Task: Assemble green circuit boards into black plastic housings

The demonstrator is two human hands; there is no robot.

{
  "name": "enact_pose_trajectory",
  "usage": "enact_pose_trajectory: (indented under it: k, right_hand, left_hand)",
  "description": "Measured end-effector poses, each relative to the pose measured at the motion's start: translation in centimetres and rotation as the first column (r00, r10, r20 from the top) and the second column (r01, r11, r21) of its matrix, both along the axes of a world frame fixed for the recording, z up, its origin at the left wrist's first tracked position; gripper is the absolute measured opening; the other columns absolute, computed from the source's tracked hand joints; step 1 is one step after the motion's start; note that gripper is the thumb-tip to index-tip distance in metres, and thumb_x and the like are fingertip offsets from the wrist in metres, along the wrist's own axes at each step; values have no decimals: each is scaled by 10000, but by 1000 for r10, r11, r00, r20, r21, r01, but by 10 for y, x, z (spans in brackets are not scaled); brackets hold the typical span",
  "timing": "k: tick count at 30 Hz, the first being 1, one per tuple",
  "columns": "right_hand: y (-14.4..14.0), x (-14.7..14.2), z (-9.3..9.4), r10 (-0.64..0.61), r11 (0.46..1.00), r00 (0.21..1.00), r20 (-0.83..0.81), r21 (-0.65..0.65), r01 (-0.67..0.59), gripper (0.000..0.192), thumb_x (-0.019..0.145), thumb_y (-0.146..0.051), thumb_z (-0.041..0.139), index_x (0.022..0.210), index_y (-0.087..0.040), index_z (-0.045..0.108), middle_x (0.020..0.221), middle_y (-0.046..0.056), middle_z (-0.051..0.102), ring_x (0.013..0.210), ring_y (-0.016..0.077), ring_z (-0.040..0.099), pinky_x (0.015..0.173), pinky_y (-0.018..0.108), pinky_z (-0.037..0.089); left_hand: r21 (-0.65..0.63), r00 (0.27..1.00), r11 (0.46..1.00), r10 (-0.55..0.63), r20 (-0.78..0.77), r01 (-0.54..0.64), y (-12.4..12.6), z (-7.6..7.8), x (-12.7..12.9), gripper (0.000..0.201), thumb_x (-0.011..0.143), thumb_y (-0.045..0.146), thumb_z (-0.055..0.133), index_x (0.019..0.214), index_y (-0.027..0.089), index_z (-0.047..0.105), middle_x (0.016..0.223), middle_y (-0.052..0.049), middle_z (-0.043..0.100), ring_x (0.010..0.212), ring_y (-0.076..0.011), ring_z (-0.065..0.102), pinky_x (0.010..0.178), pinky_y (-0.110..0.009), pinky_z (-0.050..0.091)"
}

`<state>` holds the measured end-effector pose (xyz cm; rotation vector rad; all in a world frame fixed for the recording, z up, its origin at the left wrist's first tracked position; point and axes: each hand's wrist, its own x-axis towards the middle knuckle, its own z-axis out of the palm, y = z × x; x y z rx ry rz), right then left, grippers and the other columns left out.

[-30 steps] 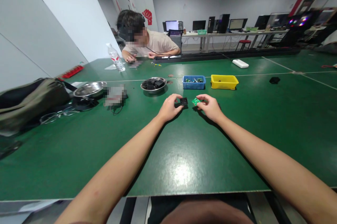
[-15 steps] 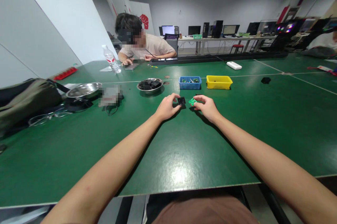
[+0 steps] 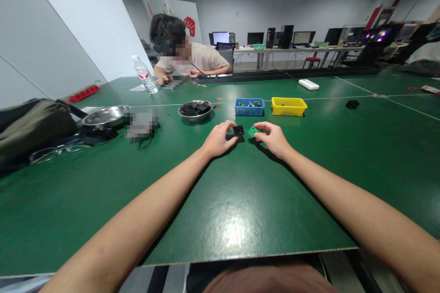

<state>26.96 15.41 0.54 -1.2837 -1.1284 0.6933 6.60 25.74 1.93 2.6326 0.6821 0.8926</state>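
Note:
My left hand [image 3: 222, 138] pinches a small black plastic case [image 3: 238, 130] between thumb and fingers. Across a narrow gap, my right hand [image 3: 272, 139] grips a small green circuit board [image 3: 253, 131] by its right side, the fingertips covering part of it. Case and board are apart, both held low over the green table [image 3: 220, 201]. Beyond my hands stand a blue bin [image 3: 249, 112] of small electronic parts and a yellow bin [image 3: 288, 110]. A steel bowl [image 3: 195, 118] of black plastic pieces sits to the left of the blue bin.
At the left lie a second steel bowl [image 3: 106, 121], glasses [image 3: 62, 150] and a dark bag [image 3: 37, 130]. A water bottle [image 3: 145, 75] stands near a co-worker [image 3: 206, 57] leaning over the far side. A white box-like device [image 3: 308, 84] and a black piece [image 3: 352, 104] lie to the right.
The view has shifted slightly. Both hands keep their grips on the black case and the green board, which stay close together with a small gap.

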Motion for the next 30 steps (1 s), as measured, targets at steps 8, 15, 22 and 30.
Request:
enact_pose_trajectory:
  k: [8,15,22,30]
  right_hand:
    - [1,-1,1,-17,1000,1000,0,12,17,333,658,-235,727,981,-155,711,980,82,754,700,153,672,722,339,577]
    - [1,-2,0,-19,1000,1000,-22,17,19,348,642,-252,759,972,-152,715,962,73,752,716,157,683,675,311,587]
    - [2,-1,-1,-17,1000,999,-29,11,17,369,652,-273,784,994,-156,709,972,69,747,684,140,682,645,294,594]
    - [1,0,-1,-4,1000,1000,11,14,4,351,672,-253,741,1009,-161,712,985,73,754,675,136,669,628,288,577]
  left_hand:
    - [51,1000,999,-3,-26,5,-1,0,1,290,842,280,665,1107,197,579,1008,-66,701,910,-242,674,854,-392,531]
    - [41,1000,999,-6,-22,7,0,0,0,306,841,280,669,1118,190,578,1020,-74,701,914,-247,677,854,-397,532]
    - [23,1000,1000,0,-17,0,0,0,0,299,841,280,653,1121,202,583,1023,-69,699,915,-237,671,858,-393,538]
    - [15,1000,1000,-4,-22,5,-2,2,0,290,845,276,648,1119,203,585,1031,-73,701,918,-240,674,853,-395,542]
